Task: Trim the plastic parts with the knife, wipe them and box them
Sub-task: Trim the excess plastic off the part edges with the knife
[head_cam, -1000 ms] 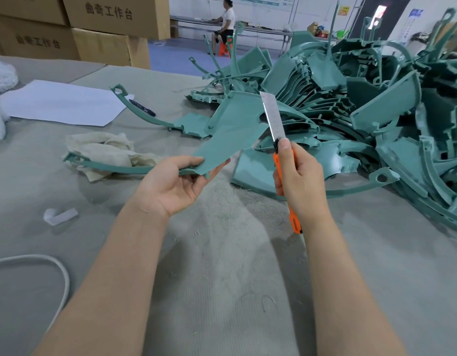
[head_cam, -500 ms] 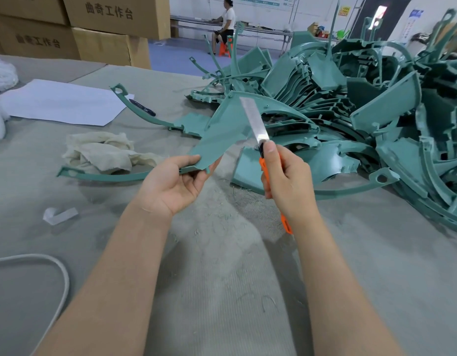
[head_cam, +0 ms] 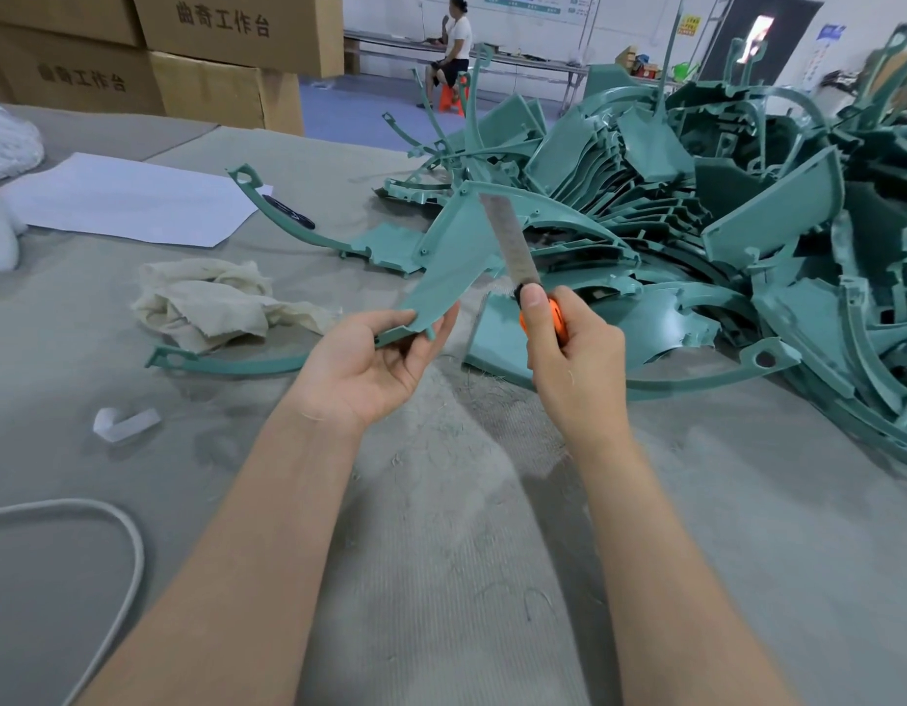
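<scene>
Plastic part | left grip pinches corner | right grip: knife at edge

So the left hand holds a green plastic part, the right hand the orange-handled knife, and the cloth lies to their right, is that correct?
Not quite: the head view shows the cloth to their left. The left hand does hold the green plastic part, the right hand the orange-handled knife.

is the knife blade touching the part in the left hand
Cannot tell. In the head view the knife blade overlaps the right edge of the part held by the left hand, but one view shows neither contact nor gap.
</scene>
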